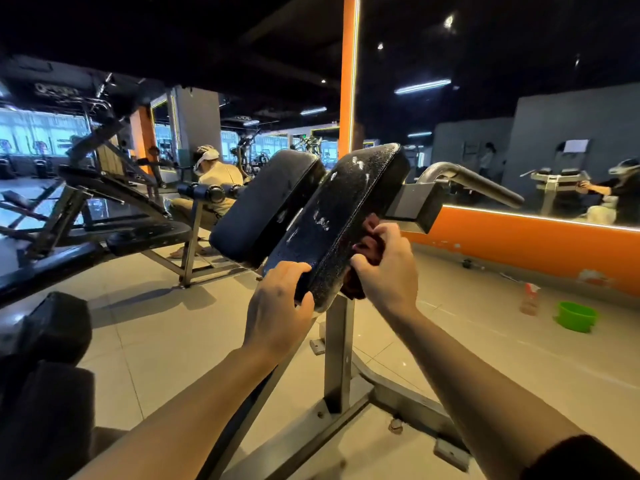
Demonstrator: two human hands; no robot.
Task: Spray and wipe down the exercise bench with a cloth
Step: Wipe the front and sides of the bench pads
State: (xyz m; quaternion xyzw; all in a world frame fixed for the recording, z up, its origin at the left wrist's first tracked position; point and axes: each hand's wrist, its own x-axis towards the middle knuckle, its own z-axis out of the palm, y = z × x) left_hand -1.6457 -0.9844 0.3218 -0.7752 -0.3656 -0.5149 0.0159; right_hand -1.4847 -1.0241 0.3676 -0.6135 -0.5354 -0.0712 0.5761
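The bench has two tilted black pads; the right pad [341, 216] is wet with droplets and white foam streaks, the left pad [266, 202] sits beside it. My left hand [278, 306] grips the lower near edge of the right pad. Against that pad's right side my right hand [388, 268] presses a dark red cloth [369, 244], mostly hidden by the fingers. A spray bottle [530, 299] stands on the floor at the right, blurred.
A steel post and floor frame [339, 348] carry the pads, with a curved handle [474, 181] to the right. A green basin [576, 317] sits by the orange wall and mirror. A seated person [218, 181] and other benches are at the left.
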